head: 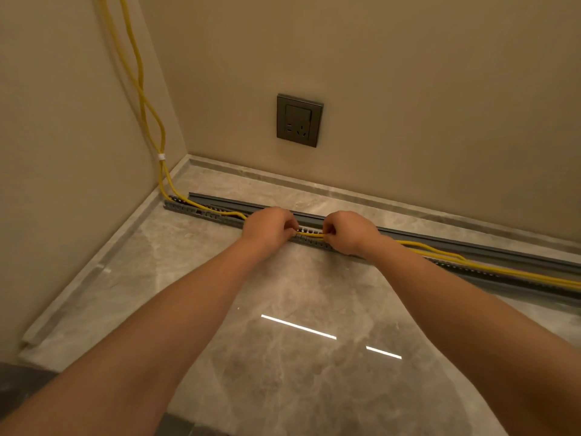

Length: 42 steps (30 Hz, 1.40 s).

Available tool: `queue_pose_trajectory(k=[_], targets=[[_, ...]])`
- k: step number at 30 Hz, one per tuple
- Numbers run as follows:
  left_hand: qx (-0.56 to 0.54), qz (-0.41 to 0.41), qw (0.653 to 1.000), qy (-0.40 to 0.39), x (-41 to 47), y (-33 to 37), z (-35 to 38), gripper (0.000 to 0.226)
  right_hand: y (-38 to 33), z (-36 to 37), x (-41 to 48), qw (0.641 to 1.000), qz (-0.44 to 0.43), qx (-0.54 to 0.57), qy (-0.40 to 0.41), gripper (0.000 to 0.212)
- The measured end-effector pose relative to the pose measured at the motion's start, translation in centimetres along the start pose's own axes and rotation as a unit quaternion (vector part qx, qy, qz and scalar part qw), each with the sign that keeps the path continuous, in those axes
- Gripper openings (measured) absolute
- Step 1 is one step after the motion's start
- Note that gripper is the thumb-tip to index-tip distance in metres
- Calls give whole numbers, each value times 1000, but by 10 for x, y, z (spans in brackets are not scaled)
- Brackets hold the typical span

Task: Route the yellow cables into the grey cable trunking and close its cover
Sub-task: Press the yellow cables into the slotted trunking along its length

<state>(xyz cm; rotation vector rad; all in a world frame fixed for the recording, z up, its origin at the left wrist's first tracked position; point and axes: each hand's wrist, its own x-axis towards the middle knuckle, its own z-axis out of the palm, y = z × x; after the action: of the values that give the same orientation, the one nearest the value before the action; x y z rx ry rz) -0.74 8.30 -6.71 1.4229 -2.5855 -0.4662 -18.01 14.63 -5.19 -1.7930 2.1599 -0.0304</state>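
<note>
- Down on the polished marble floor (283, 357), we have both arms stretched forward toward the grey cable trunking (201, 212), which lies on the floor and runs from the room's corner off toward the right edge of the view.
- Our left hand (268, 226) is curled closed over the trunking, its fingertips pinching the yellow cables (309, 235) at the slotted channel.
- Our right hand (347, 231) is just beside it, likewise closed, gripping the same cables from the other side; a short run of yellow shows between the two hands.
- From the left hand back to the corner, the cables lie inside the open slotted channel, then climb the left wall (63, 121), bound together by a white tie (161, 157).
- To the right of our right hand, the cables sit loosely on top of the trunking, partly arched above it, and carry on out of view.
- Behind the channel, a long grey cover strip (456, 243) lies flat on the floor alongside it, near the skirting, not fitted on.
- On the far wall above our hands sits a dark grey socket (299, 120).
- Two bright streaks of reflected light (298, 327) show on the floor between our forearms.
</note>
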Motion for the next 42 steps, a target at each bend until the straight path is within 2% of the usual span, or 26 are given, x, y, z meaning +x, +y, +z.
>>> queue_pose_trajectory(k=[4, 8, 14, 19, 24, 27, 31, 36, 39, 42], targets=[[19, 57, 998, -1, -2, 18, 12, 25, -5, 2, 4, 999, 7, 40, 5, 12], [91, 94, 991, 7, -2, 28, 22, 26, -5, 1, 6, 997, 21, 68, 3, 8], [203, 105, 974, -3, -1, 35, 24, 21, 0, 4, 2, 999, 32, -6, 17, 12], [204, 108, 973, -10, -3, 40, 24, 25, 7, 10, -3, 999, 29, -21, 33, 15], [248, 76, 964, -58, 5, 55, 18, 29, 21, 8, -11, 998, 25, -48, 34, 17], [282, 58, 955, -75, 8, 73, 17, 23, 40, 7, -20, 998, 36, -43, 41, 19], [284, 41, 954, -85, 11, 87, 20, 24, 61, 7, -32, 997, 38, -37, 50, 18], [276, 24, 957, -81, 12, 91, 22, 24, 86, 4, -46, 997, -40, 11, 59, 16], [271, 14, 960, -75, 12, 92, 24, 23, 99, 0, -49, 993, -65, -23, 96, 13], [272, 6, 960, -67, 11, 92, 26, 23, 116, -2, -55, 993, -34, -68, 92, 20]])
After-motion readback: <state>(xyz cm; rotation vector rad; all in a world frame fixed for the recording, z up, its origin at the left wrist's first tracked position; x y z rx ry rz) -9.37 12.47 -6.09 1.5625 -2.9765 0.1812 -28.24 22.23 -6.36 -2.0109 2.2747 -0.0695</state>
